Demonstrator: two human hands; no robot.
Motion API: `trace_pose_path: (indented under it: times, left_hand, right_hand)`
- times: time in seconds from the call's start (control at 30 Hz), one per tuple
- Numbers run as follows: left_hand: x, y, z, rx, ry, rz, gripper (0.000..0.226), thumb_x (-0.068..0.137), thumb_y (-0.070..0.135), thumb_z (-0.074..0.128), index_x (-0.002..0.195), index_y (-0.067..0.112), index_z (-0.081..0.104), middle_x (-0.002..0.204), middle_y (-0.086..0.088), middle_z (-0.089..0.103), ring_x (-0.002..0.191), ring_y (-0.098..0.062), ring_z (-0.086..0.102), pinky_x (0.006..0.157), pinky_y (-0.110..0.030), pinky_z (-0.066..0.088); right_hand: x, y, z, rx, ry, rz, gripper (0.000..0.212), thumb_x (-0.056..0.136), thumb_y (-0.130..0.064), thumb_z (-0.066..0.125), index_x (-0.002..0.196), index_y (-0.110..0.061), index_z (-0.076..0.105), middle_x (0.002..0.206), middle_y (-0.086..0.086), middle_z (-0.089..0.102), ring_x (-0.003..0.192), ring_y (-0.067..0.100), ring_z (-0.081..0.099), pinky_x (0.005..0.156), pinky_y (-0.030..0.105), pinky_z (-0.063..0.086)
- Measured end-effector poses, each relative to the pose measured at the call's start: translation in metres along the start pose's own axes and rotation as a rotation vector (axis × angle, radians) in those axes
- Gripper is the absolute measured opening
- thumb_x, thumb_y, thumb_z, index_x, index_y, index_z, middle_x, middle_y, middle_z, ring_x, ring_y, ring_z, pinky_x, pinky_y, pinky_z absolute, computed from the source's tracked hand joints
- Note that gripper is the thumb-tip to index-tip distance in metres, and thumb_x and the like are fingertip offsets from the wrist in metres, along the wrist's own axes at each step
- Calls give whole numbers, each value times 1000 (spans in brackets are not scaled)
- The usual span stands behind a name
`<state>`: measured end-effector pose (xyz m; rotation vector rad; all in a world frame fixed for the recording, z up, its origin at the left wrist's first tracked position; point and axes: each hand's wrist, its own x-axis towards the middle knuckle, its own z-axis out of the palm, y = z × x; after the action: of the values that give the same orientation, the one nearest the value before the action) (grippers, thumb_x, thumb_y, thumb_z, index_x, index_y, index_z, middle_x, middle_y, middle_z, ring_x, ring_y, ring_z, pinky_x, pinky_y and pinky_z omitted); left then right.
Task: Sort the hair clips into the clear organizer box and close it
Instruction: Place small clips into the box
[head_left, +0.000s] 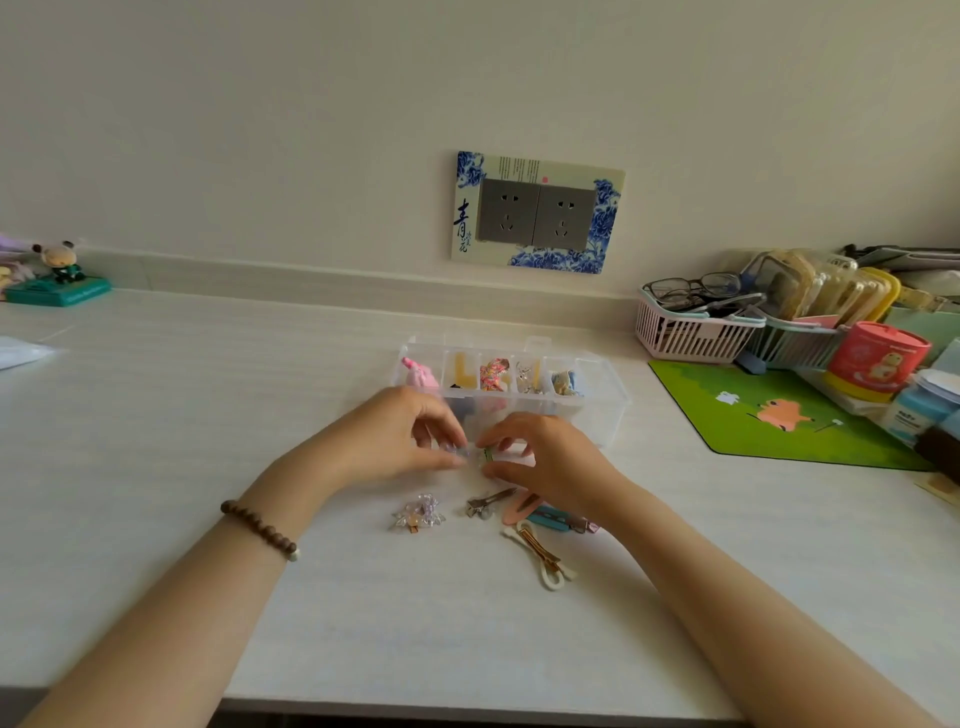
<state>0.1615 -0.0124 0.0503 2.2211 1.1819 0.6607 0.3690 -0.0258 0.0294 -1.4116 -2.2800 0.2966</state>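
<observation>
The clear organizer box (605, 400) lies open in the middle of the white table, its back compartments holding several clips: pink, yellow, floral, clear and blue ones. Just in front of it my left hand (395, 441) and my right hand (550, 457) meet, both pinching a small clear clip with a green bar (480, 454) between the fingertips. Loose on the table below the hands lie a clear flower clip (418, 514), a silver clip (488, 503), a pink clip (519, 506), a teal clip (553, 519) and a white-and-gold clip (543, 556).
A green mouse mat (779, 415) lies to the right, with pink and teal baskets (691, 332) of glasses and packets, a red tin (872, 361) and bottles behind it. A toy figure on a teal stand (60, 280) is at the far left. Wall sockets (535, 213) sit above.
</observation>
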Motion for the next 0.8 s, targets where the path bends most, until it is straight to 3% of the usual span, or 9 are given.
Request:
trace_pose_path:
  times: [0.1, 0.17, 0.23, 0.3, 0.4, 0.5, 0.57, 0.7, 0.8]
  left_hand:
    - [8, 6, -11, -184, 294, 50, 10, 71, 23, 79, 79, 26, 73, 71, 10, 68, 59, 3, 54, 60, -10, 43]
    - [19, 5, -14, -243, 468, 40, 9, 75, 23, 76, 83, 25, 74, 74, 11, 68, 58, 1, 54, 61, -18, 50]
    - [32, 4, -14, -253, 537, 5, 11, 78, 22, 73, 89, 20, 74, 73, 10, 67, 55, 1, 55, 61, -31, 54]
    - [43, 3, -14, -228, 532, -26, 13, 81, 21, 71, 93, 19, 74, 73, 12, 66, 52, 6, 54, 56, -23, 47]
    - [56, 1, -14, -165, 455, -83, 18, 85, 20, 65, 102, 17, 71, 90, 8, 68, 54, 7, 53, 52, -13, 39]
    - [55, -3, -13, -130, 443, -108, 24, 88, 20, 61, 110, 17, 68, 107, 7, 67, 72, 2, 57, 72, -19, 46]
    - [47, -6, -12, -100, 434, -103, 29, 88, 24, 61, 116, 22, 64, 119, 10, 62, 96, -7, 58, 86, -22, 41]
    - [27, -22, -5, -67, 422, -99, 45, 89, 28, 59, 132, 18, 50, 135, 3, 51, 125, -12, 44, 96, -18, 28]
    - [16, -38, -3, -142, 430, -135, 53, 88, 35, 59, 136, 20, 45, 135, 3, 49, 122, -12, 46, 91, -20, 33]
  right_hand:
    - [-1, -1, 1, 175, 23, 66, 21, 78, -22, 72, 98, -23, 66, 88, -17, 61, 70, -8, 55, 67, 12, 46]
    - [0, 0, 2, 285, 35, 101, 19, 75, -18, 75, 91, -24, 65, 86, -11, 64, 75, 3, 63, 72, 22, 55]
    - [0, 1, 3, 320, 36, 116, 19, 74, -17, 76, 88, -24, 65, 88, -6, 66, 79, 11, 66, 74, 28, 57]
    - [-1, 0, 3, 342, 31, 117, 20, 74, -17, 76, 90, -22, 65, 90, -6, 66, 81, 10, 66, 76, 27, 57]
    - [-4, -2, 1, 361, 26, 129, 23, 75, -17, 75, 96, -21, 67, 90, -9, 65, 81, 6, 65, 75, 19, 55]
    - [-6, -1, -1, 408, 30, 160, 20, 76, -14, 74, 92, -24, 66, 83, -14, 63, 76, 3, 63, 67, 12, 53]
    - [-7, -1, -1, 422, 38, 161, 19, 78, -11, 72, 91, -24, 66, 85, -12, 63, 76, 4, 64, 66, 14, 55]
    - [-7, -7, -2, 495, 106, 130, 15, 77, -12, 74, 90, -15, 67, 92, 0, 70, 81, 14, 69, 75, 21, 57]
    - [1, -13, -11, 560, 180, 56, 13, 75, -9, 73, 86, -11, 67, 89, 4, 72, 80, 15, 71, 77, 21, 57]
